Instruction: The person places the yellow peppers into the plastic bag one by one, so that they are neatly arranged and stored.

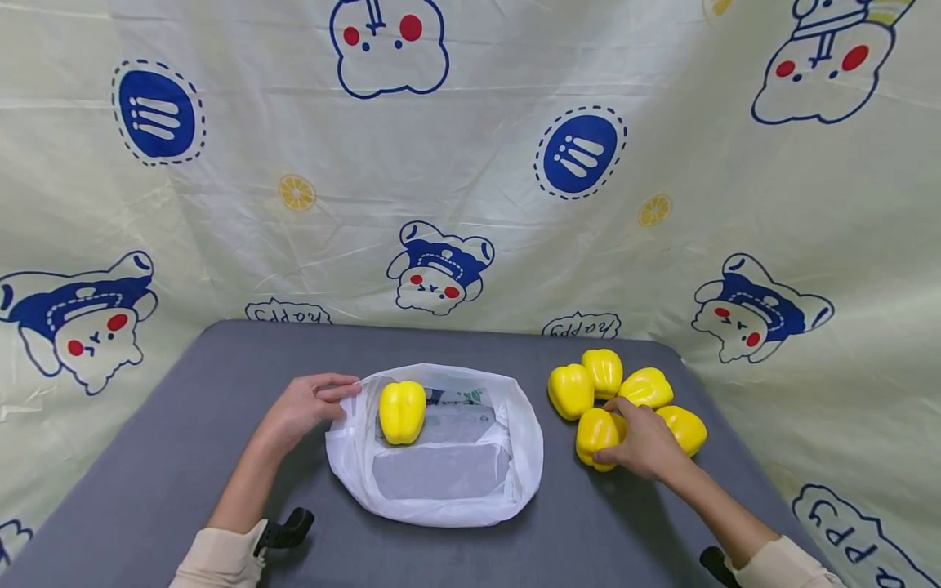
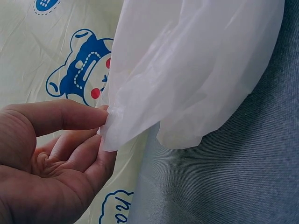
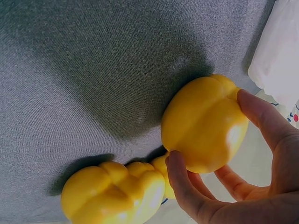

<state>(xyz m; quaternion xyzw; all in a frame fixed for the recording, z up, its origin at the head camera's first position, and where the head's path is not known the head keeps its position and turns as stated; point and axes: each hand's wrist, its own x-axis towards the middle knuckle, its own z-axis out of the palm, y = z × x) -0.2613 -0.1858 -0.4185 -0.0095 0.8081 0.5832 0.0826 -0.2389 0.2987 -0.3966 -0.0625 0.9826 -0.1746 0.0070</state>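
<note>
A white plastic bag (image 1: 525, 457) lies with its mouth wide open on the grey table, one yellow bell pepper (image 1: 402, 412) inside at its left. The left hand (image 1: 307, 408) pinches the bag's left rim between thumb and fingers; the left wrist view shows the thin film (image 2: 187, 84) at the fingertips. To the right of the bag, the right hand (image 1: 643, 441) grips a yellow bell pepper (image 3: 205, 123), thumb on one side and fingers on the other. More yellow bell peppers (image 1: 571, 392) cluster just behind and beside that hand.
The grey cloth-covered table (image 1: 294, 523) reaches back to a pale curtain (image 1: 470, 163) printed with cartoon bears. A black strap (image 1: 287, 531) is worn at the left wrist, and another (image 1: 716, 565) shows at the right wrist.
</note>
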